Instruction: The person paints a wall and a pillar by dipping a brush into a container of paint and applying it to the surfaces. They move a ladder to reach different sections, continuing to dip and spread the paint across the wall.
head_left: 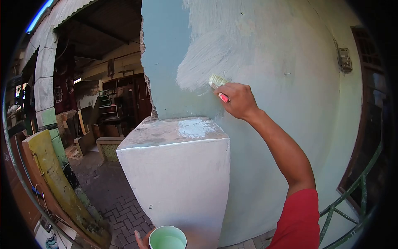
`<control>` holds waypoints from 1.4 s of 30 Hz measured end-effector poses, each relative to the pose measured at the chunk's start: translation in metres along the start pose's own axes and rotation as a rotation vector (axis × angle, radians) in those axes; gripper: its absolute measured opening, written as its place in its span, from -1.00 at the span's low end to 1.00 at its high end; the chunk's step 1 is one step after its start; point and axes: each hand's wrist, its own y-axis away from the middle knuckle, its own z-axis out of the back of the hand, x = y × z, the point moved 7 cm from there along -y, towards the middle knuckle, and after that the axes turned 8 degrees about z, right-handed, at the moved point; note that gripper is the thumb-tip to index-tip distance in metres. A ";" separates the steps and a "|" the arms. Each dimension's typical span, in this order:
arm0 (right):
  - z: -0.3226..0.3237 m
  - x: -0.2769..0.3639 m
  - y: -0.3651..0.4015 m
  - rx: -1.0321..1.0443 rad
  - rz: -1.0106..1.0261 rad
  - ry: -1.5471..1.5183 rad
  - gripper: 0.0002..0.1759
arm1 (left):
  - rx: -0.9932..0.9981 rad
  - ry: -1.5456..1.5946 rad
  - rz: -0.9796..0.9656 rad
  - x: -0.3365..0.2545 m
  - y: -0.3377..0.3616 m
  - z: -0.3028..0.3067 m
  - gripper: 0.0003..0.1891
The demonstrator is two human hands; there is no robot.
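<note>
My right hand (238,99) is closed around the handle of a paintbrush (218,81), whose pale bristles are against the wall (257,137). Around and above the brush, streaky whitish paint (207,60) covers part of the blue-green surface. At the bottom edge, my left hand (143,240) is beside a cup (168,238) of pale green liquid, with its fingers wrapped around the left side; the rest of that hand is hidden. A white pillar (178,178) stands between the hands, with a light paint patch (195,128) on its top.
A broken wall edge (146,66) borders an opening on the left with shelves (108,110) inside. A yellow panel (54,178) leans at the lower left. On the right are a meter box (344,60), a dark window (373,108) and a green metal railing (352,207).
</note>
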 end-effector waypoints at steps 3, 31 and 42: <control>-0.006 0.016 0.006 0.223 -0.198 -0.384 -0.84 | 0.052 -0.270 -0.128 -0.015 0.008 -0.010 0.24; 0.077 -0.116 0.027 -0.531 -0.702 -0.171 -0.83 | 0.012 -0.333 -0.084 -0.002 0.022 -0.008 0.55; 0.149 0.170 0.397 -1.429 -1.433 -0.965 -0.64 | 0.269 -0.217 -0.031 0.015 0.041 0.000 0.56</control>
